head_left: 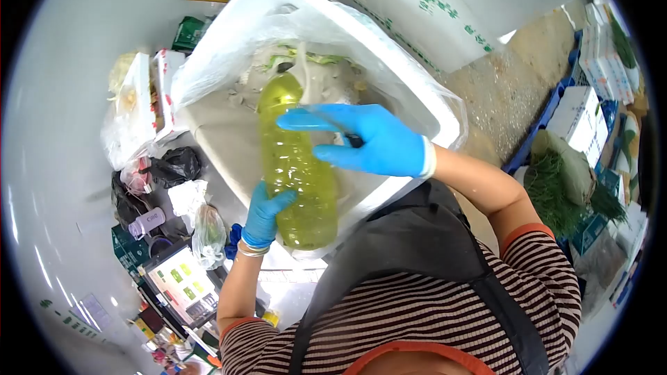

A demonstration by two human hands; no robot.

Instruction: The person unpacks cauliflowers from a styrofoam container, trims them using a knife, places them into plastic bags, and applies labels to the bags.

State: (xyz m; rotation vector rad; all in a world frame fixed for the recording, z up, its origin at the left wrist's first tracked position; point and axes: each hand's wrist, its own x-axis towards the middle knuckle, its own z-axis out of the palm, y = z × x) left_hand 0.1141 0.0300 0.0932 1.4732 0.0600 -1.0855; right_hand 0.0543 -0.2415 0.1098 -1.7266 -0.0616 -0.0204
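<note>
A large clear bottle of yellow-green liquid [300, 194] lies tilted over a white foam box [389, 48] lined with thin plastic. My left hand [267, 217], in a blue glove, is wrapped round the lower side of the bottle. Also in a blue glove, my right hand [368, 140] is over the bottle's upper part, its index finger stretched across it and something dark, too small to name, between its fingers. Inside the box, greyish contents with green strands [323, 59] show beyond the bottle's neck.
To the left are a smaller white foam box [142, 101], a black plastic bag [175, 167], a purple-and-white bottle [147, 222] and a lit screen [182, 283]. At the right stand leafy greens [552, 191] and a white carton [580, 121] by a blue crate edge.
</note>
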